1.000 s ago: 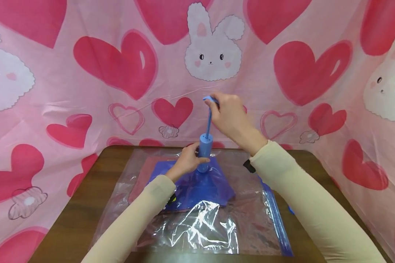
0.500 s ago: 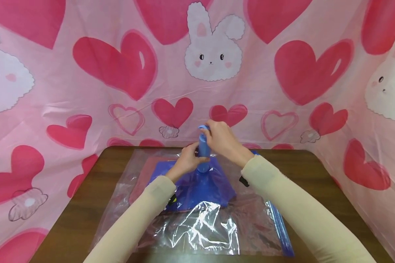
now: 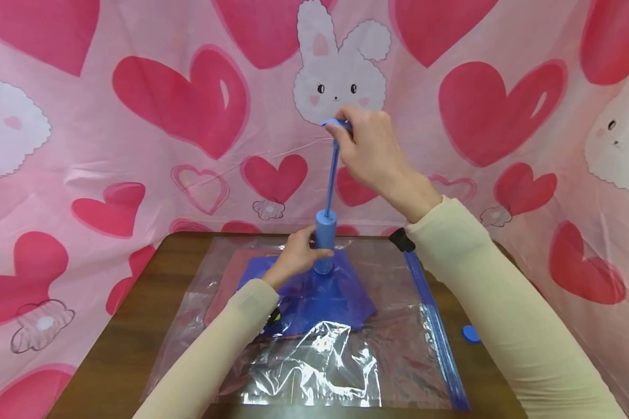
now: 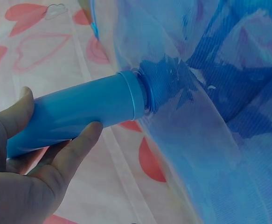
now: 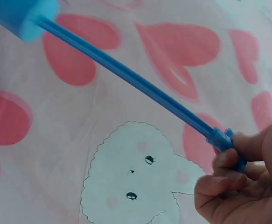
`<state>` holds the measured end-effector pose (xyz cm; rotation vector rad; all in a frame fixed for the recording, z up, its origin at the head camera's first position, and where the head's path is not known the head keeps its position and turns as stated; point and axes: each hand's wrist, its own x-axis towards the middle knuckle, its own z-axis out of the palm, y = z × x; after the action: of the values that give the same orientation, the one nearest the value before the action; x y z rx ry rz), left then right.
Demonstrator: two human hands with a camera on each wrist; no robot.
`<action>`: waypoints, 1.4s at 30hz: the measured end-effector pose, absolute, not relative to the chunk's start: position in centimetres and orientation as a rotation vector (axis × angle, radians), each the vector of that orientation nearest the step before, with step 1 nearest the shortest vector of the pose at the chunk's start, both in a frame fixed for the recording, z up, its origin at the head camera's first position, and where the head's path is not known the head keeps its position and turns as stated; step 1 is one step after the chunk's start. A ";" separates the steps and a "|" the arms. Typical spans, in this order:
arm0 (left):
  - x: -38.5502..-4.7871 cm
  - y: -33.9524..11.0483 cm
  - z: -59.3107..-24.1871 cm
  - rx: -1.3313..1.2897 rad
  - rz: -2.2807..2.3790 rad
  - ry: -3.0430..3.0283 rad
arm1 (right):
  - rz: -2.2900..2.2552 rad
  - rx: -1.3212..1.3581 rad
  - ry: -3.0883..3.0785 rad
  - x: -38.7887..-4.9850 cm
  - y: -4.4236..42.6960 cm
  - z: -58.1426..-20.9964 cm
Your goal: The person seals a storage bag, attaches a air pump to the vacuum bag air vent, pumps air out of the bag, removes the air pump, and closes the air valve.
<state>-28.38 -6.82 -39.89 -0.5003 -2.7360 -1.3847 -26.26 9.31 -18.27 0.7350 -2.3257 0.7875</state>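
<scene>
A blue hand pump (image 3: 325, 235) stands upright on a clear plastic vacuum bag (image 3: 398, 361). My left hand (image 3: 297, 256) grips the pump's barrel, thumb and fingers on opposite sides. In the left wrist view the pump's lower end (image 4: 132, 95) meets the bag's surface at a round valve, mostly hidden. My right hand (image 3: 369, 145) grips the pump's handle (image 5: 226, 144), high above the barrel, and the thin rod (image 5: 131, 77) is drawn far out. Inside the bag lies folded blue fabric (image 3: 314, 308), with a reddish layer (image 3: 228, 279) showing at its left.
A blue zip strip (image 3: 440, 343) runs down the bag's right edge. A round blue cap (image 3: 470, 333) lies on the brown wooden table (image 3: 120, 343) to the right. A pink heart-and-rabbit cloth (image 3: 188, 110) hangs close behind and at both sides.
My right hand pushed the pump handle down to the barrel, then pulled it up again, higher than at first. My left hand stays on the barrel. The blue cap now shows fully.
</scene>
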 end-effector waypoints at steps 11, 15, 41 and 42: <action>-28.5 -6.8 -39.9 -0.524 -1.360 -2.737 | 0.718 0.745 -2.407 -27.1 9.2 -22.2; -28.6 -6.8 -40.0 -0.540 -1.339 -2.724 | 0.696 0.759 -2.592 -28.0 8.9 -26.3; -28.4 -6.4 -40.0 -0.503 -1.332 -2.773 | 0.809 0.658 -2.272 -26.4 9.8 -19.4; -28.4 -6.5 -40.0 -0.508 -1.329 -2.770 | 0.801 0.664 -2.279 -26.6 9.7 -20.0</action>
<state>-28.36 -6.47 -40.02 -0.5079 -2.7701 -1.3291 -26.61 9.71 -20.05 0.6638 -2.2787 0.8011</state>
